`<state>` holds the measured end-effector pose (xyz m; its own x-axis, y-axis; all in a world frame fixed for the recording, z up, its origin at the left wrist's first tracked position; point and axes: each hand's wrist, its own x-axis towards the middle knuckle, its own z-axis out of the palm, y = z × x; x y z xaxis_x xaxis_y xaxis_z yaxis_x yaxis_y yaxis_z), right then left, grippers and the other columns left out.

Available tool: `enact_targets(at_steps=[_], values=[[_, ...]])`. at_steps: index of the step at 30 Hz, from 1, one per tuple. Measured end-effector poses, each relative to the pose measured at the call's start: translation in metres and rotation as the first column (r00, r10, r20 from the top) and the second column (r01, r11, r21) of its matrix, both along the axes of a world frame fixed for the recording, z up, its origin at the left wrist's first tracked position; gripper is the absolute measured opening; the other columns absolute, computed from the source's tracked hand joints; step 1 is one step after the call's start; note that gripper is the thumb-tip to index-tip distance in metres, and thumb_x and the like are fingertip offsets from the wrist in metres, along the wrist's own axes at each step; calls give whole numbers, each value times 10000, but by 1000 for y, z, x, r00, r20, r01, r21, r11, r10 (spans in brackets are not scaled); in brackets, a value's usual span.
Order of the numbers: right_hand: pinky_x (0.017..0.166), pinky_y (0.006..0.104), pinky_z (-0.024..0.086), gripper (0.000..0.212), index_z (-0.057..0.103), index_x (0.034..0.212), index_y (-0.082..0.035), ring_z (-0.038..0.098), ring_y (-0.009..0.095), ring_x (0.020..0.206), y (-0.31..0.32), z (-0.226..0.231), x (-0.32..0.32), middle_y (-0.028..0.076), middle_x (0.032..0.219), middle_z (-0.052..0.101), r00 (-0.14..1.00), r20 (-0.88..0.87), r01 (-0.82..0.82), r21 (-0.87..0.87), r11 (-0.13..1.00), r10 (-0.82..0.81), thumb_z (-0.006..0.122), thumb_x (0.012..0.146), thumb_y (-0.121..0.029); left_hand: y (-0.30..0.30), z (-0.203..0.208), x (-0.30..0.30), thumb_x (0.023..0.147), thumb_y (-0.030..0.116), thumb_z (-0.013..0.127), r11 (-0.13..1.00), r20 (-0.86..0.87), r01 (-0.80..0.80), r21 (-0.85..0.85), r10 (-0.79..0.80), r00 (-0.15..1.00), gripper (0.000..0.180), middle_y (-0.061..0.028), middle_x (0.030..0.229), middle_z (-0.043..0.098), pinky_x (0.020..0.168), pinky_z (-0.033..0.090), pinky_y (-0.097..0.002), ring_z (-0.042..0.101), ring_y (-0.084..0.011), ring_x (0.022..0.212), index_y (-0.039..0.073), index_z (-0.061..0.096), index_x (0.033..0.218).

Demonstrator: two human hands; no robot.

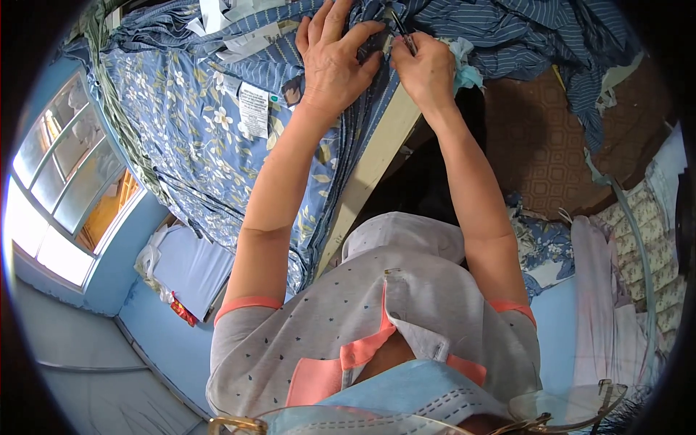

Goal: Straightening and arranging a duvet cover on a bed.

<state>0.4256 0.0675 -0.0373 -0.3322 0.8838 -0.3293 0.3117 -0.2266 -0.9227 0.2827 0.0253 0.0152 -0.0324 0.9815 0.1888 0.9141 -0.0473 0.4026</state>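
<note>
My left hand lies with its fingers spread on blue striped cloth at the top of the view. Close beside it, my right hand is closed around a slim dark tool with a narrow tip, like a pen or small snips. That tip points away from me, over the striped cloth. Left of my left forearm, blue floral cloth hangs down with a white printed label on it. A pale wooden edge runs diagonally below my hands.
More dark blue striped cloth is heaped at the far right, above a brown patterned surface. White strips lie across the cloth at far left. A barred window stands left. Draped fabric hangs at the right.
</note>
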Motion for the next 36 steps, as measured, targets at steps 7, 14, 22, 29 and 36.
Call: enact_targets(at_steps=[7,14,22,29,36], values=[[558,321,442,250,641,777,3,576,163,546,0,0,2,74,627,631,996,-56,70,130,989,-63,649,901,-215,-3,-11,-5,716,190,756,981,47,62,183,-71,996,432,-208,1490,411,1119,245,-533,364,-409,1361,128,688,1138],[421,210,235,265,562,684,-117,349,23,459,23,24,40,-73,560,419,814,-428,70,-599,798,-392,691,906,-187,2,-3,1,708,192,760,983,38,68,169,-76,996,432,-200,1486,420,1110,255,-538,368,-403,1361,147,697,1133],[650,253,490,308,726,1115,-66,623,85,691,35,-13,106,8,770,692,989,112,88,96,991,-99,602,995,-321,3,15,-5,681,41,721,972,265,-59,-229,120,957,476,-222,1493,407,1059,405,-453,448,-410,1319,96,694,1153],[623,288,499,260,712,1083,-28,645,129,644,32,-3,26,99,709,690,996,61,-66,78,995,61,657,902,-206,6,20,-10,684,-59,694,876,373,-171,-452,359,855,525,-184,1526,387,977,485,-375,546,-292,1263,82,688,1190],[577,252,455,213,711,975,12,575,68,607,45,-12,15,32,677,646,998,-8,-63,4,998,63,671,894,-180,0,28,-22,698,-149,678,900,525,-118,-419,347,777,717,-135,1557,366,1074,405,-333,463,-237,1352,79,568,1369]])
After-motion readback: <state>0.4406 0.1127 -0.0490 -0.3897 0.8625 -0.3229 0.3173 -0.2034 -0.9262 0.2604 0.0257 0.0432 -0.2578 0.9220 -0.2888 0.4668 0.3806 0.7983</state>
